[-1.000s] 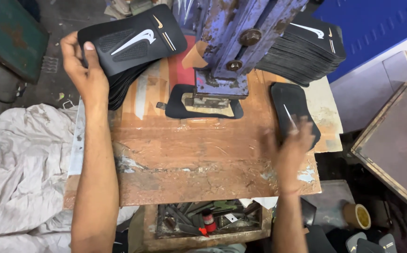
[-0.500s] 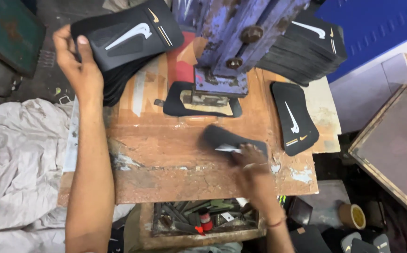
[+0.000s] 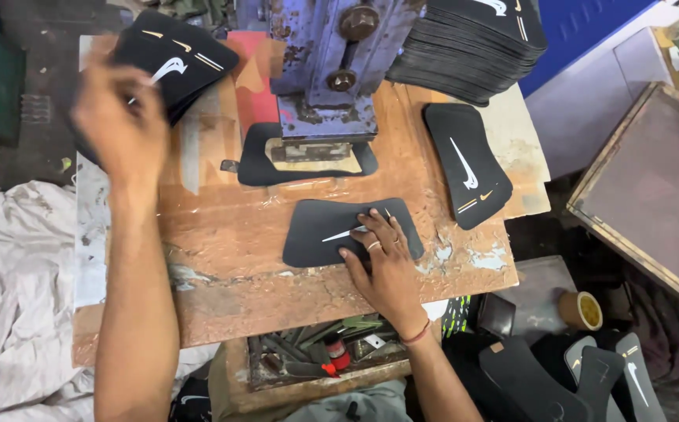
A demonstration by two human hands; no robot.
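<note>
Two hands at a press bench, black cut pieces.

Left hand (image 3: 120,125): raised, blurred, grip unclear; seemingly over the left stack (image 3: 173,59) of black pieces. Ahead of the right hand: blue press (image 3: 327,70). Right hand (image 3: 382,262): fingers spread flat, pressing a black piece (image 3: 316,233) onto the wooden bench (image 3: 238,234). Beyond it, rightward: another piece (image 3: 464,164).

Bare worktop (image 3: 261,234) before the press (image 3: 324,70), black stacks (image 3: 472,47) flanking it, blocking rear.
</note>
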